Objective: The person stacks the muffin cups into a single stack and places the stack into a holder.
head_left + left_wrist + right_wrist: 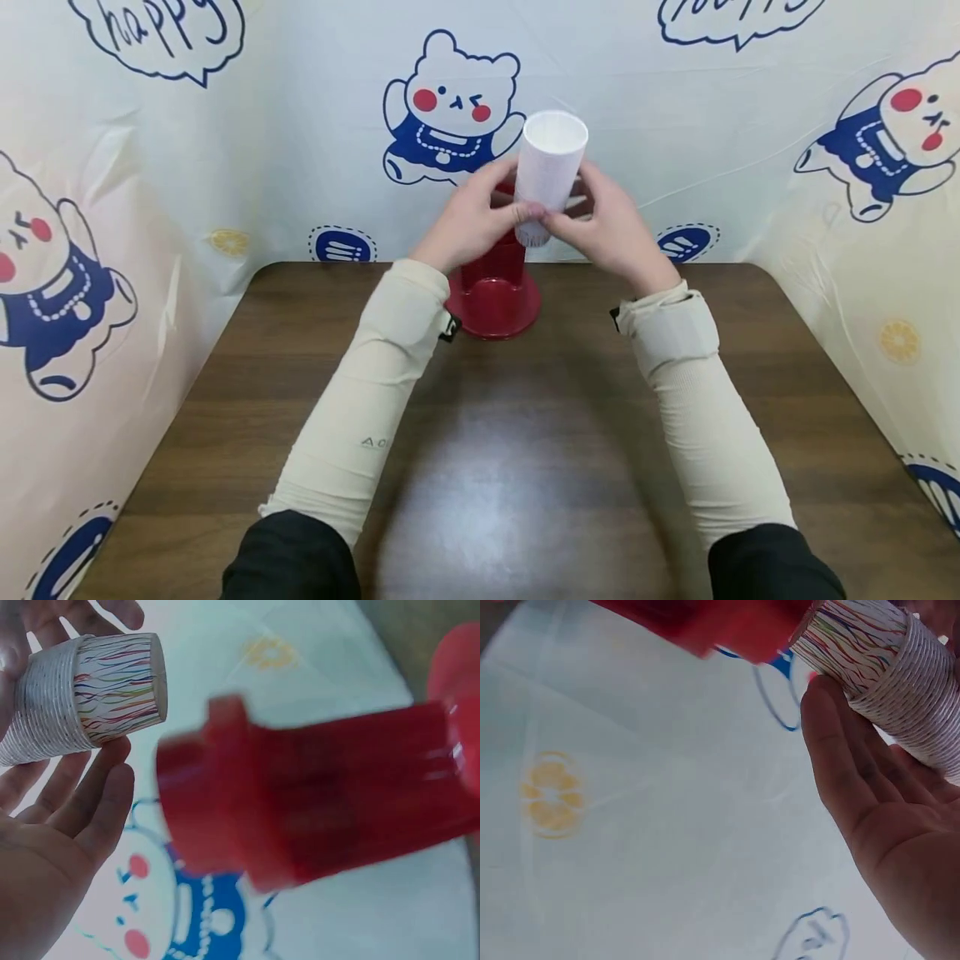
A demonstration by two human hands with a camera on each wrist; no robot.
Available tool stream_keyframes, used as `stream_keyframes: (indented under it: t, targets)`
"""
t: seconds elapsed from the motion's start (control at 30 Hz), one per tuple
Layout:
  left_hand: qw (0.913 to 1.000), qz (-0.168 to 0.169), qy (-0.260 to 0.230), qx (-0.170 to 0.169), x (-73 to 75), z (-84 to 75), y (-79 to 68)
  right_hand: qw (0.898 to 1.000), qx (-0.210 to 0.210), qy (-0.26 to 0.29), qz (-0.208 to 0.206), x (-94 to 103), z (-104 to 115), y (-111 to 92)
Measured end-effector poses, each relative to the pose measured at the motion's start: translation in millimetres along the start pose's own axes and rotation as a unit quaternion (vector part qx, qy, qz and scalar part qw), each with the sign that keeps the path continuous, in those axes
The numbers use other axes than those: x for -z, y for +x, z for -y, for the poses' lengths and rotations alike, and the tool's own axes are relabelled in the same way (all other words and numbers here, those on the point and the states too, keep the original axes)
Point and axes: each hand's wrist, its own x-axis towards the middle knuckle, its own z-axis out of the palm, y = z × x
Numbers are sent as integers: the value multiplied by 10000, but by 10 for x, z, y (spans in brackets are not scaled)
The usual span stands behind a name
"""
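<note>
A nested stack of white paper cups (pixel 550 171) is held up between both hands, its open end upward and tilted slightly. The left hand (pixel 480 208) grips its left side and the right hand (pixel 602 218) its right side, with the thumbs in front near the lower end. In the left wrist view the lowest cup (pixel 116 686) shows wavy coloured lines, and the same pattern appears on the stack (pixel 874 656) in the right wrist view. Just below and behind the stack stands a red tube-shaped holder (pixel 495 292) on a round base; the hands hide its top in the head view.
The brown wooden table (pixel 510 467) extends toward the person. A pale cloth (pixel 315 125) printed with cartoon bears hangs behind and along both sides of the table. The red holder stands near the table's back edge.
</note>
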Motion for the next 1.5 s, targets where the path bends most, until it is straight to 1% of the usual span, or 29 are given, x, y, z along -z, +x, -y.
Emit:
stream_keyframes:
  t: [0.1,0.2,0.3,0.4,0.53,0.67,0.83,0.93,1.1,1.27,1.43,1.5]
  targets:
    - [9999,-109,84,21,188,-96,78,9998,-80,-132,-144,24,167,170]
    - [9995,-234,210,65,340,-121,144,9988,-133,-397,-272,6,274,342]
    - [9992,-293,265,113,439,-62,188,9982,-185,-521,-252,-59,305,515]
    - [9990,-279,188,280,487,46,215,9984,-210,-515,-134,-145,278,654]
    - [9982,-232,154,526,491,212,231,9981,-329,-518,79,-243,204,761]
    - [9982,-128,89,585,460,362,254,9968,-510,-569,243,-301,115,789]
    - [9977,58,86,674,425,473,264,9942,-733,-639,465,-331,28,787]
    - [9970,145,119,748,416,499,260,9928,-823,-665,563,-336,-6,792]
    - [9962,134,85,857,401,516,273,9907,-891,-771,677,-303,-7,791]
    - [9959,164,260,855,357,508,296,9905,-890,-780,699,-266,-22,776]
    - [9937,249,404,1016,325,536,289,9897,-919,-782,776,-307,-58,782]
    - [9932,226,545,1004,317,553,285,9883,-986,-860,789,-329,-64,785]
